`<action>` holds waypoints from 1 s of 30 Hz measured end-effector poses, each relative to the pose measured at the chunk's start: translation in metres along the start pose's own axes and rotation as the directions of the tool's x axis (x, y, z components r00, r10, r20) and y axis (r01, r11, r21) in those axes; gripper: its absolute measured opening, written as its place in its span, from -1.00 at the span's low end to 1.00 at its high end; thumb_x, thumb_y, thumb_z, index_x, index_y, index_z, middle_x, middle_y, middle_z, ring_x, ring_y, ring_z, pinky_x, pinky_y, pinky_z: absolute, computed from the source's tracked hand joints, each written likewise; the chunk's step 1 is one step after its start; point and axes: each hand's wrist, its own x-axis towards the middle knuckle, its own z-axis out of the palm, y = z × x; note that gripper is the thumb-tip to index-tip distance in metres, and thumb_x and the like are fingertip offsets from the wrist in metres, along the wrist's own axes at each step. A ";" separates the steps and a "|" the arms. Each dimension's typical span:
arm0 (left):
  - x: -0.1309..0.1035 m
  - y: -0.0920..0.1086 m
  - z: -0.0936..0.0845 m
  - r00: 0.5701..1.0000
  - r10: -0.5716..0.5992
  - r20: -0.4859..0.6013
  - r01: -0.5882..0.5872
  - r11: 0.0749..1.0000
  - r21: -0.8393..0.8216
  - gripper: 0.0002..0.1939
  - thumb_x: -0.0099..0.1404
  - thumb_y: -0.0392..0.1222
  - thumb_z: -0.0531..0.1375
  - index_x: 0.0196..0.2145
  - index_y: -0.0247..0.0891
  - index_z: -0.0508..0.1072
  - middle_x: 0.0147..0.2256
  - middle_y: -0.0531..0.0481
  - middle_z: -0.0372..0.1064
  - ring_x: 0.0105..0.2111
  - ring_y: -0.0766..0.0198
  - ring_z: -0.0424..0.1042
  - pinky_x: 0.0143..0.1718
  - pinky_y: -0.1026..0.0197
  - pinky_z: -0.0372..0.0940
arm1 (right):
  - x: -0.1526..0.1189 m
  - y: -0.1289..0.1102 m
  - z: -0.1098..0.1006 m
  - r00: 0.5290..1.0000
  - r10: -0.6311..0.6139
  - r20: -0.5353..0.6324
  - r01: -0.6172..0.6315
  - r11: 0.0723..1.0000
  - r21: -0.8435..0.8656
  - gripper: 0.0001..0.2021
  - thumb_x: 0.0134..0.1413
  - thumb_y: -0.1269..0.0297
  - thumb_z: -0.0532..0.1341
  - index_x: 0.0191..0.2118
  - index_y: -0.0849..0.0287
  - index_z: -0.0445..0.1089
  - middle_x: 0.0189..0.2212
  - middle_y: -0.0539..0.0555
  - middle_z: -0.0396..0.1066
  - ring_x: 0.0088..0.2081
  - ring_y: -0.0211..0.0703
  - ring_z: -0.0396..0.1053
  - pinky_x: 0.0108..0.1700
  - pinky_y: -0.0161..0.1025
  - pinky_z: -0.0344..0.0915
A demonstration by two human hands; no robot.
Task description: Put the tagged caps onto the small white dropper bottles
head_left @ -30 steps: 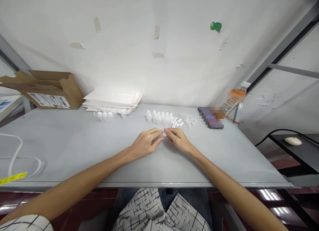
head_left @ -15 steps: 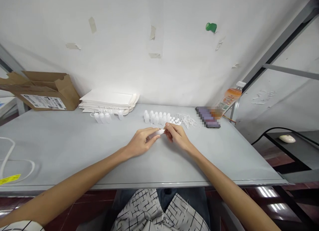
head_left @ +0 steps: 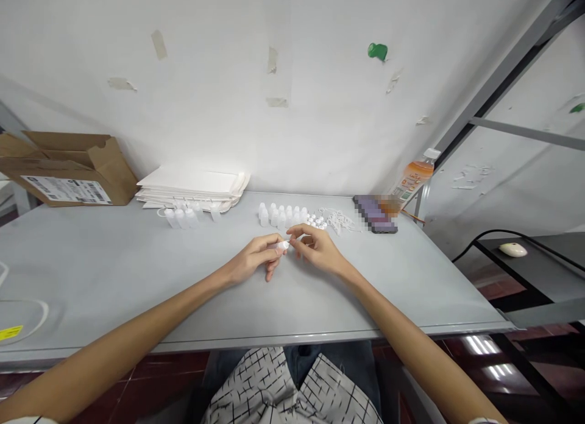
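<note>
My left hand [head_left: 258, 259] is wrapped around a small white squeeze bottle [head_left: 283, 245], whose white top points right toward my other hand. Most of the bottle's body is hidden by my fingers. At that top, the thumb and fingers of my right hand [head_left: 315, 248] are pinched together; what lies between them is too small to make out. Just beyond my hands stand several small white bottles [head_left: 282, 217] in rows. Small white caps with thin metal tips [head_left: 316, 222] lie beside them, then a tangle of thin white loops [head_left: 338, 220].
Farther left, more small bottles [head_left: 180, 218] with thin tips stand before a stack of white sheets [head_left: 192, 186]. An opened cardboard box [head_left: 86, 168] sits at the back left. On the right are a phone [head_left: 375, 214] and an orange drink bottle [head_left: 415, 179]. A white cable [head_left: 43, 317] lies at left.
The held bottle has been turned, so its top now faces more toward me and its body shows less. My right fingers have shifted slightly left. The whole view has swung a little right.
</note>
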 end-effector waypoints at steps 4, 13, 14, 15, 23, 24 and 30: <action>-0.001 0.000 0.001 1.000 -0.022 0.008 0.022 1.000 -0.005 -0.68 0.34 0.06 0.16 -0.32 -0.29 0.29 -0.59 0.14 0.18 -0.61 0.37 0.27 -0.51 0.24 0.31 | 0.000 -0.005 -0.002 1.000 0.006 0.003 -0.006 0.999 -0.034 -0.84 0.15 0.23 0.22 -0.20 0.19 0.43 -0.29 0.06 0.45 -0.50 -0.31 0.39 -0.47 -0.32 0.25; 0.002 0.002 0.000 0.992 -0.120 -0.023 0.115 0.980 -0.164 -0.62 0.32 0.13 0.15 -0.35 -0.29 0.30 -0.56 0.18 0.01 -0.64 0.40 0.22 -0.58 0.27 0.28 | 0.001 0.001 -0.004 0.997 -0.078 0.021 0.080 0.984 -0.158 -0.86 0.07 0.29 0.27 -0.23 0.17 0.48 -0.25 0.07 0.41 -0.43 -0.31 0.32 -0.39 -0.29 0.26; 0.002 0.002 0.000 0.992 -0.121 -0.022 0.116 0.978 -0.174 -0.62 0.32 0.12 0.15 -0.35 -0.29 0.30 -0.56 0.18 0.01 -0.64 0.40 0.22 -0.58 0.26 0.28 | 0.001 0.002 -0.004 0.996 -0.078 0.042 0.084 0.984 -0.157 -0.87 0.06 0.32 0.27 -0.24 0.17 0.49 -0.25 0.07 0.41 -0.43 -0.31 0.32 -0.39 -0.30 0.26; 0.001 0.003 0.000 0.992 -0.121 -0.020 0.115 0.976 -0.183 -0.63 0.32 0.12 0.15 -0.35 -0.29 0.31 -0.56 0.18 0.01 -0.64 0.40 0.22 -0.58 0.26 0.28 | 0.001 0.002 -0.004 0.995 -0.078 0.062 0.087 0.985 -0.151 -0.88 0.04 0.34 0.27 -0.25 0.17 0.49 -0.24 0.07 0.40 -0.43 -0.32 0.32 -0.39 -0.30 0.25; 0.001 0.003 -0.002 0.993 -0.109 -0.036 0.099 0.971 -0.217 -0.65 0.32 0.07 0.16 -0.37 -0.30 0.32 -0.57 0.16 0.01 -0.63 0.40 0.18 -0.60 0.26 0.26 | 0.002 -0.002 -0.006 0.997 -0.061 0.040 0.062 0.998 -0.031 -0.88 0.10 0.24 0.26 -0.31 0.18 0.49 -0.28 0.06 0.40 -0.45 -0.34 0.30 -0.43 -0.31 0.21; 0.001 0.003 -0.002 0.993 -0.110 -0.036 0.099 0.971 -0.217 -0.66 0.33 0.07 0.16 -0.37 -0.30 0.32 -0.57 0.16 0.01 -0.63 0.40 0.18 -0.60 0.26 0.26 | 0.001 -0.004 -0.006 0.998 -0.052 0.035 0.053 0.999 -0.014 -0.86 0.10 0.22 0.27 -0.32 0.19 0.48 -0.30 0.05 0.40 -0.48 -0.35 0.30 -0.44 -0.31 0.21; 0.001 0.004 -0.003 0.992 -0.119 -0.050 0.107 0.973 -0.207 -0.65 0.32 0.08 0.16 -0.37 -0.30 0.32 -0.57 0.17 0.01 -0.64 0.40 0.18 -0.60 0.27 0.26 | 0.000 -0.013 -0.012 1.000 0.001 -0.007 0.000 0.995 0.099 -0.79 0.08 0.14 0.30 -0.34 0.21 0.47 -0.45 0.02 0.42 -0.59 -0.37 0.27 -0.56 -0.32 0.13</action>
